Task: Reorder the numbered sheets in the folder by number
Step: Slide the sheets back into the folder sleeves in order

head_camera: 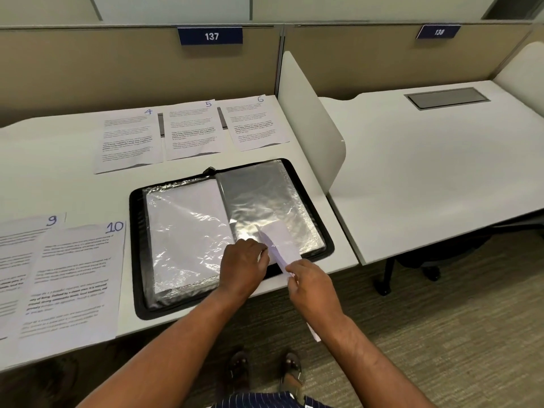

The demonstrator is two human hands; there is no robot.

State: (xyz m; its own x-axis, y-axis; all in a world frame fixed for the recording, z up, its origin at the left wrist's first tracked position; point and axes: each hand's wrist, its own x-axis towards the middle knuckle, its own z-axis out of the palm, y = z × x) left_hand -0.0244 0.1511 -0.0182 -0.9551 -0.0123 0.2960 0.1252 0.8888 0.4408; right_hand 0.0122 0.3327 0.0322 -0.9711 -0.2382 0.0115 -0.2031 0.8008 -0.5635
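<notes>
left hand (244,265) grips the clear plastic sleeve (259,195), right hand (312,287) pinches the white paper sheet (282,240) at 5 o'clock; keep it flat, go slow.

Glossy crinkled plastic sleeves (188,228), matt paper sheets (129,139), black fabric-edged folder (137,260), smooth white desk (59,187)

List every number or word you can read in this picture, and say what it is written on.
"137": left blue sign
"138": right blue sign, slightly blurred
"4": far left sheet
"5": far middle sheet
"6": far right sheet
"9": near sheet at the edge
"10": near sheet beside the folder
Printed paragraphs on the sheets: too blurred to read.
</notes>
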